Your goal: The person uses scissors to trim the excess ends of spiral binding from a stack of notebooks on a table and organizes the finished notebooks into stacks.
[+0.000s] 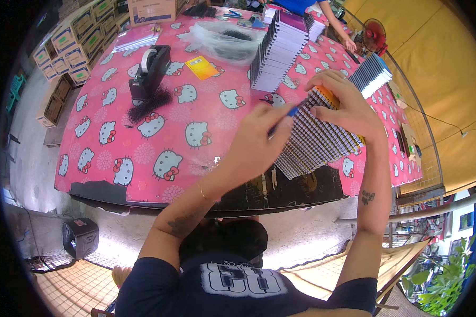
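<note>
Left hand (259, 138) clasps blue tool (293, 111); right hand (351, 112) half-open on stack (314, 136).

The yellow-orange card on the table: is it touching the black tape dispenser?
Apart. The head view shows it plainly: pink tablecloth lies between the yellow-orange card and the black tape dispenser.

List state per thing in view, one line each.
Left hand: closed around slim blue tool
Right hand: spread over wire-bound notebook stack
Wire-bound notebook stack: layered, spines showing
Tape dispenser: upright, white roll fitted
Clear plastic bag: holding black wiry material
Pink tablecloth: worn away at near edge
Cardboard cartons: stacked
Red fan: spinning or stopped, can't tell
</note>
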Tool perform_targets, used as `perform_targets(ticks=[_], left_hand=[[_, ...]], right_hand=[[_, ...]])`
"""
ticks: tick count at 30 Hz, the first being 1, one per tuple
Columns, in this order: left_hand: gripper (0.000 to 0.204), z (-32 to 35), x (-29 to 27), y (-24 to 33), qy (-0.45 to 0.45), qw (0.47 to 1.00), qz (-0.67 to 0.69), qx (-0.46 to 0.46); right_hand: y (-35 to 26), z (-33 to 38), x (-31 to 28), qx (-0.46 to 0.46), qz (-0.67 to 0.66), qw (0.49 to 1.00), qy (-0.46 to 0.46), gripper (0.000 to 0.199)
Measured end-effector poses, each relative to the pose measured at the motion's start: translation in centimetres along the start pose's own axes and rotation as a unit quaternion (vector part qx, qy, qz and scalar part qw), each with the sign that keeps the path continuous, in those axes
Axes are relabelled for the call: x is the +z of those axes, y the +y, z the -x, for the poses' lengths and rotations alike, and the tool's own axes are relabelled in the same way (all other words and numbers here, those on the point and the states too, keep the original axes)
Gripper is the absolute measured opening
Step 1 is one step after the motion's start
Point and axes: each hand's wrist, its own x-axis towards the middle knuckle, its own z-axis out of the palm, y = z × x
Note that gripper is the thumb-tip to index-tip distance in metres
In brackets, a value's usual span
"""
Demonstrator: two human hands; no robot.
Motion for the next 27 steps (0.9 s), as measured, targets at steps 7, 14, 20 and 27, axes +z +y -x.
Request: perform_targets(ticks=[7, 14, 20, 27], left_hand=[[0.039, 0.7, -0.1, -0.7, -0.094, 0.875, 0.405, -0.248], [0.04, 0.4, -0.1, -0.5, -0.104, 0.847, 0.432, -0.292], [0.04, 0.6, 0.1, -0.6, -0.075, 0.951, 0.247, -0.168], [0.041, 1.3, 0.3, -0.9, -0.075, 0.954, 0.231, -0.179]], right_hand=[[-0.2, -0.1, 0.0, -0.008, 0.006, 1.0, -0.007, 0.043], [-0.2, -0.1, 0.1, -0.002, -0.008, 1.0, -0.002, 0.042], [-0.1, -0.3, 0.1, -0.01, 0.002, 1.0, -0.002, 0.041], [-0.1, -0.1, 0.1, 0.002, 0.008, 1.0, -0.012, 0.042]])
